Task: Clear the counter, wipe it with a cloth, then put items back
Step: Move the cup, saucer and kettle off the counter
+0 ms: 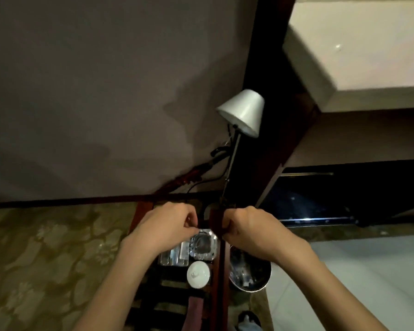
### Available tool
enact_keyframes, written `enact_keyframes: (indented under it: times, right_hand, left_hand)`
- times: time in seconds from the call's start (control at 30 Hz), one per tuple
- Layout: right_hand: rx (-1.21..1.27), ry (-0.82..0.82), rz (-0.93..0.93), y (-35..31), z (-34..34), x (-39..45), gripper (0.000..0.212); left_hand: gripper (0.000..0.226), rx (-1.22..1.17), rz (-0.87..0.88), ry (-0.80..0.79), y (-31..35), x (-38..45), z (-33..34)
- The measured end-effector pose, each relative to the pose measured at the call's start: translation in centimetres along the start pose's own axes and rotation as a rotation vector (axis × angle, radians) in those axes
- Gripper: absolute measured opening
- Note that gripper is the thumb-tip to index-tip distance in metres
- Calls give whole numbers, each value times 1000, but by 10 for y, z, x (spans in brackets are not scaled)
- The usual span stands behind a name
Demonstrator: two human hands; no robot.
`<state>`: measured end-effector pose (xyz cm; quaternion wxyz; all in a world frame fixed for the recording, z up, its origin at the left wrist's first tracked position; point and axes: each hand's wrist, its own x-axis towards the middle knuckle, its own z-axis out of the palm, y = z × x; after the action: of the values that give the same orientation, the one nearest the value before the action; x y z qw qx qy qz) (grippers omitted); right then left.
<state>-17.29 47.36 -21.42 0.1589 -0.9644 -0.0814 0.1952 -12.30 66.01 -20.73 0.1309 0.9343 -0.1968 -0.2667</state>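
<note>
**Hands meet above crowded wooden rack**

Left hand [167,225], fingers curled, pinches something too small to identify; right hand [244,229] grips a dark cloth [216,222]. The glass ashtray [202,244] sits directly below, nearer the left hand, white lid [198,274] closer in.

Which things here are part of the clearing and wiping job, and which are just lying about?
Part of the job:
- glass ashtray
- white lidded cup
- clear glass item beside the ashtray
- dark red piece, gripped by the right hand
- left hand, fingers curled; what it holds, I cannot tell

Just there:
- lamp
- metal bin
- patterned carpet
</note>
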Motion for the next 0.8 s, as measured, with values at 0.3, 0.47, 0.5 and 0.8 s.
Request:
enact_keyframes:
  times: [0.3, 0.47, 0.5, 0.8]
  right_hand:
    - [33, 81, 44, 29, -85, -66, 28]
    - [14, 103, 9, 76, -139, -110, 23]
    - [4, 99, 1, 87, -151, -120, 24]
    - [59, 98, 21, 213, -247, -222, 21]
  left_hand:
    - [9, 166, 157, 1, 99, -20, -66]
    - [6, 157, 223, 6, 178, -15, -83]
    - [5, 150, 227, 14, 196, -13, -85]
    - [11, 145, 335, 43, 377, 5, -83]
